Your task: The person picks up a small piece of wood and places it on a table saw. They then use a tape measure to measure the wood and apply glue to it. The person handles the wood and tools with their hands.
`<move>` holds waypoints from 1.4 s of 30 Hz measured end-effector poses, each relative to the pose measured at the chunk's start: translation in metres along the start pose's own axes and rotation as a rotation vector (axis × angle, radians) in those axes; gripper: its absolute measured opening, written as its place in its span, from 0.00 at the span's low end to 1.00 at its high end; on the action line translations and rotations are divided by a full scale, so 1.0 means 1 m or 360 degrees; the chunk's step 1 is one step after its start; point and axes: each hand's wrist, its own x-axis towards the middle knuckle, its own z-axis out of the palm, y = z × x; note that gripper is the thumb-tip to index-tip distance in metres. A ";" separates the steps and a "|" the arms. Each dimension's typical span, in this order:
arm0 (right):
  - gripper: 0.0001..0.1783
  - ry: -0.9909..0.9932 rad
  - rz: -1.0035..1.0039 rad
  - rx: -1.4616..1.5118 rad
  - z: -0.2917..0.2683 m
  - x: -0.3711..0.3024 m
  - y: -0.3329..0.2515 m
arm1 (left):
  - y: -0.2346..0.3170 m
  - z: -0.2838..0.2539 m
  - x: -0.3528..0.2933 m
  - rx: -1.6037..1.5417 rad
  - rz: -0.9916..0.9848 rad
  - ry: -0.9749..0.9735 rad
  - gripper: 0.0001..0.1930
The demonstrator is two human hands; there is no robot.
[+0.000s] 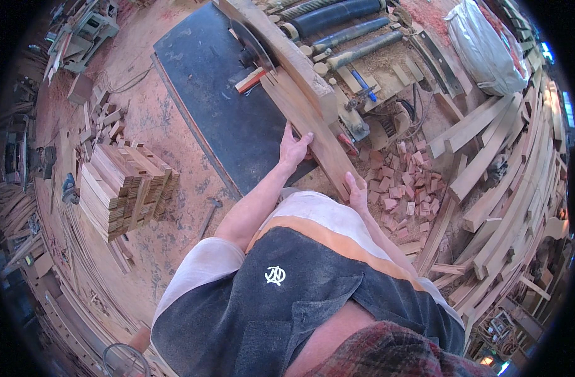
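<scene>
A long reddish-brown wooden board [309, 122] lies flat on the dark table of a saw, along a thick wooden fence [303, 66]. Its far end is close to the round saw blade [254, 43]. On the board's left edge is my left hand [293, 148], thumb on top and fingers partly hidden underneath. My right hand [357, 191] grips the near end, close to my body. Just left of the board's far end, near the blade, rests a small wooden piece with a red side [251, 81].
Stacked wooden strips [127, 185] stand on the floor at left, near a hammer [210, 217]. Small offcut blocks [407, 179] lie heaped right of the saw table [205, 94]. Beyond the fence are rollers [331, 19]. Long timbers [501, 182] and a white sack [485, 47] fill the right.
</scene>
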 end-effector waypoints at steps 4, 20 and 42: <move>0.44 0.0010 0.0027 0.0013 0.000 0.001 -0.001 | -0.001 -0.001 0.002 -0.0052 0.0029 -0.0028 0.48; 0.45 -0.0032 0.0006 0.0040 0.010 -0.003 -0.006 | 0.001 -0.003 0.007 -0.0036 0.0031 -0.0019 0.48; 0.46 0.0008 0.0009 0.0032 0.021 -0.002 -0.009 | 0.007 -0.008 0.011 -0.0013 0.0005 0.0015 0.48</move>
